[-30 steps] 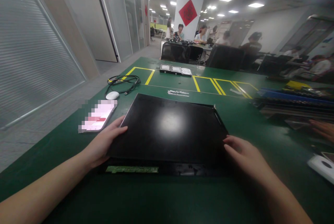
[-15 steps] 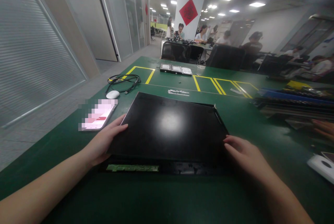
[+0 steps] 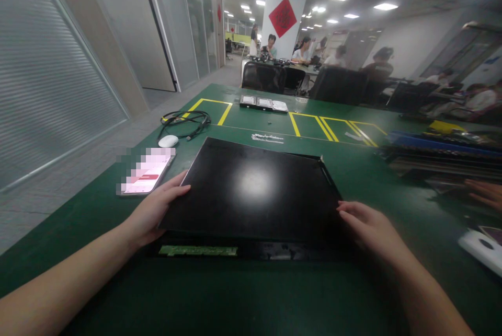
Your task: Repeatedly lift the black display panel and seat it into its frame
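My left hand [image 3: 151,214] has its fingers [image 3: 177,191] curled over the left edge of the black display panel [image 3: 251,189], thumb on top, so it's gripping that side. My right hand [image 3: 366,229] rests flat against the panel's right near corner with fingers spread a bit; can't tell if anything's hooked under the edge. The panel lies flat on the green table [image 3: 274,299], right in front of me, with a thin green circuit strip [image 3: 198,251] running along its near edge. Just left of it sits a phone [image 3: 146,178], then farther out a white mouse [image 3: 168,141] and a coiled black cable [image 3: 185,119]. Far side has a few small drives [image 3: 263,103] by the yellow tape lines. Someone else's hand [image 3: 484,193] shows at the right.
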A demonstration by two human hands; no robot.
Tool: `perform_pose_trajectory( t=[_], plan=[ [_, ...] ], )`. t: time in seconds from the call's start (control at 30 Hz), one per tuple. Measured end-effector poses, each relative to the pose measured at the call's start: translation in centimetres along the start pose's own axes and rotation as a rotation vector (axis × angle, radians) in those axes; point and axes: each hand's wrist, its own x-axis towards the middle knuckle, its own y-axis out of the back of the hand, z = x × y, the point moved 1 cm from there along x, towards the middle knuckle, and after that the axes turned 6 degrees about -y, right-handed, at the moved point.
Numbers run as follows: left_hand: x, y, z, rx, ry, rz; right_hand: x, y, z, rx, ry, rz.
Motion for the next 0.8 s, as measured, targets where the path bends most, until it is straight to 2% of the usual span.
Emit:
perform_pose_trajectory(
  t=[0.2, 0.8],
  plan=[
    [-0.10, -0.23, 0.14, 0.009, 0.008, 0.056, -0.01, 0.24, -0.24, 0.049, 0.008, -0.008],
    [-0.50, -0.36, 0.33, -0.003, 0.008, 0.058, 0.33, 0.32, -0.07, 0.127, -0.006, -0.024]
  ],
)
